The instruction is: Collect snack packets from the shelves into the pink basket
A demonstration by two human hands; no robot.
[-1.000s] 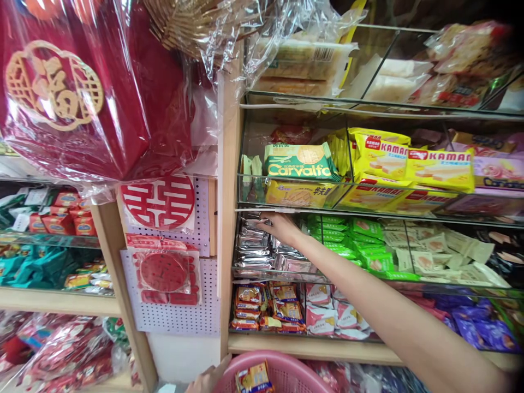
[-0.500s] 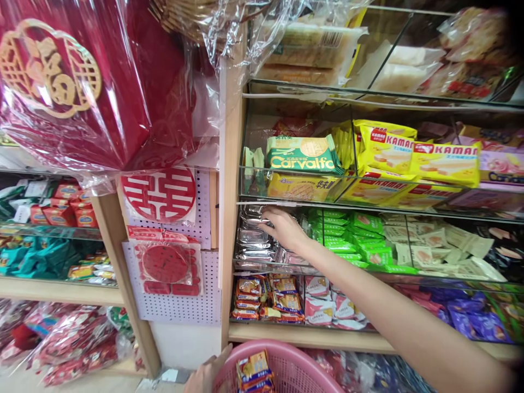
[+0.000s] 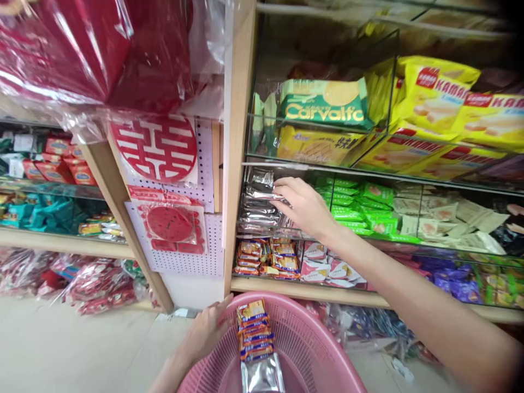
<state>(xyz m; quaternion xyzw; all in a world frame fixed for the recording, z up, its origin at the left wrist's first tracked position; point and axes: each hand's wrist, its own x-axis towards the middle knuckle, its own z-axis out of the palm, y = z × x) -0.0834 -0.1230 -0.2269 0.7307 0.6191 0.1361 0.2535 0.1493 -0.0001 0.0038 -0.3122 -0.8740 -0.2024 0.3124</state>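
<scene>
My right hand (image 3: 301, 204) reaches into the shelf compartment of silver foil packets (image 3: 260, 218). Its fingers are closed on one silver packet (image 3: 266, 195) at the top of the stack; the thumb side is partly hidden. At the lower left, my left hand (image 3: 208, 330) grips the rim of a pink plastic basket (image 3: 327, 341). Inside the basket, several orange-and-blue snack packets (image 3: 256, 333) lie in a row, with a silver packet (image 3: 262, 375) at the near end.
Green packets (image 3: 356, 204) sit right of the silver ones. Above is a glass shelf with a Carvalfo packet (image 3: 325, 103) and yellow Kamam packets (image 3: 440, 90). A wooden post (image 3: 237, 136) borders the shelves on the left. A large red wrapped box (image 3: 82, 54) hangs over the upper left.
The view has tilted down, showing more of the basket and the silver packet in it. My right hand stays at the silver packets, now with one pinched in its fingers.
</scene>
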